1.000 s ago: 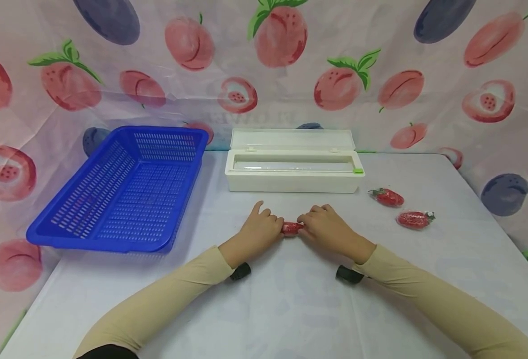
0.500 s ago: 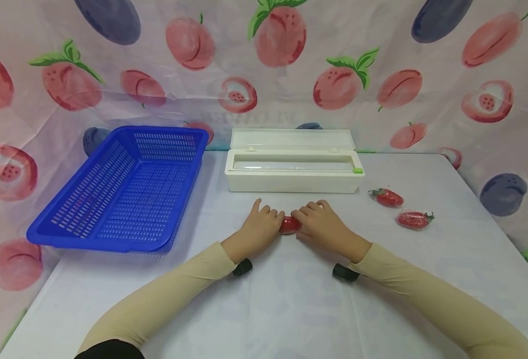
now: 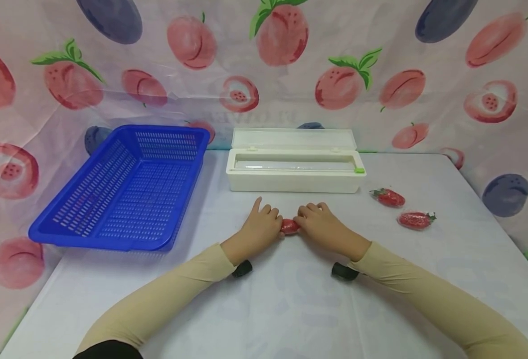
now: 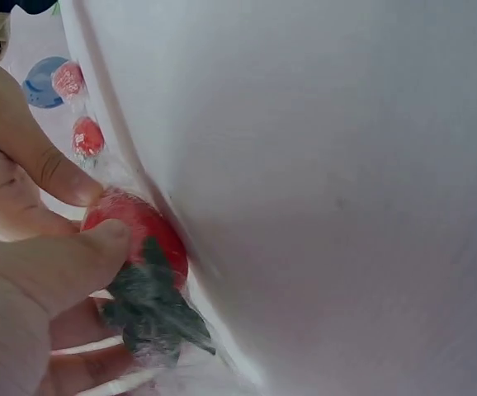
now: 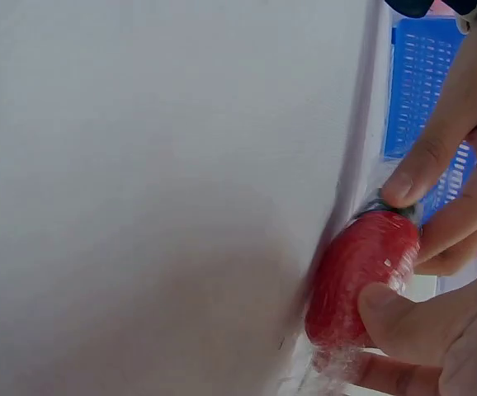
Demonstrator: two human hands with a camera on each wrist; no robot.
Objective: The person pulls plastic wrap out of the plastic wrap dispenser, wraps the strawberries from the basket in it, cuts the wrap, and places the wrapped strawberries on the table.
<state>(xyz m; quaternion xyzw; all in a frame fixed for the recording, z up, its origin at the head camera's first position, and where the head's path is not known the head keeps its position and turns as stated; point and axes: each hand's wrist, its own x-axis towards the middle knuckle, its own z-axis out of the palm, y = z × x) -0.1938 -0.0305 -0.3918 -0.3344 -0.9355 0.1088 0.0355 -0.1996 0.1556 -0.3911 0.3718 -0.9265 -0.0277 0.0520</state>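
A red strawberry (image 3: 289, 227) with green leaves (image 4: 158, 301), wrapped in clear plastic film, lies low over the white table between both hands. My left hand (image 3: 262, 225) grips its leafy end, thumb on the red side in the left wrist view. From the other side my right hand (image 3: 325, 227) holds the pointed end, thumb pressed on the film in the right wrist view. Loose film (image 5: 337, 371) sticks out past the pointed tip. Two more film-wrapped strawberries, one farther back (image 3: 388, 197) and one nearer (image 3: 416, 220), lie to the right.
Behind the hands stands a white cling film dispenser (image 3: 297, 182) with its lid raised and a roll inside. A blue perforated basket (image 3: 99, 244) sits at the left. A fruit-print cloth (image 3: 286, 94) hangs behind the white table (image 3: 299, 319).
The strawberry has moved slightly away from me and its film looks drawn closer. My right hand has shifted a little left and regripped its end; the left hand keeps hold.
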